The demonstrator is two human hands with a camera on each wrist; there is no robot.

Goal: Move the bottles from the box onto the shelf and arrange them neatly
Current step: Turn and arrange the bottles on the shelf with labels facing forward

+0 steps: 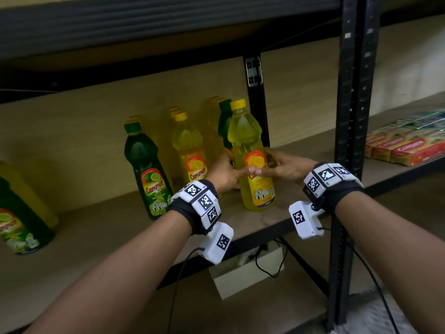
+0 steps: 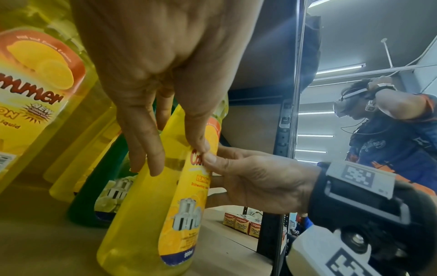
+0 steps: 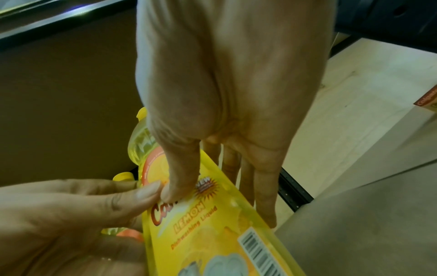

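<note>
A yellow lemon bottle (image 1: 252,160) stands upright on the wooden shelf (image 1: 96,237), close to the black rear post (image 1: 256,104). My left hand (image 1: 234,168) grips its left side and my right hand (image 1: 277,162) its right side. Both thumbs meet on the front label. In the left wrist view my left hand (image 2: 175,156) has its fingers along the bottle (image 2: 146,214) and its thumb on the label. In the right wrist view my right hand (image 3: 220,203) lays its fingers behind the bottle (image 3: 212,224). More bottles stand behind and to the left.
A green lime bottle (image 1: 147,169) and a yellow one (image 1: 190,150) stand left of my hands, another green one (image 1: 225,126) behind. A further green bottle (image 1: 16,225) sits far left. The black front upright (image 1: 349,116) rises at right, with toothpaste boxes (image 1: 404,145) beyond it.
</note>
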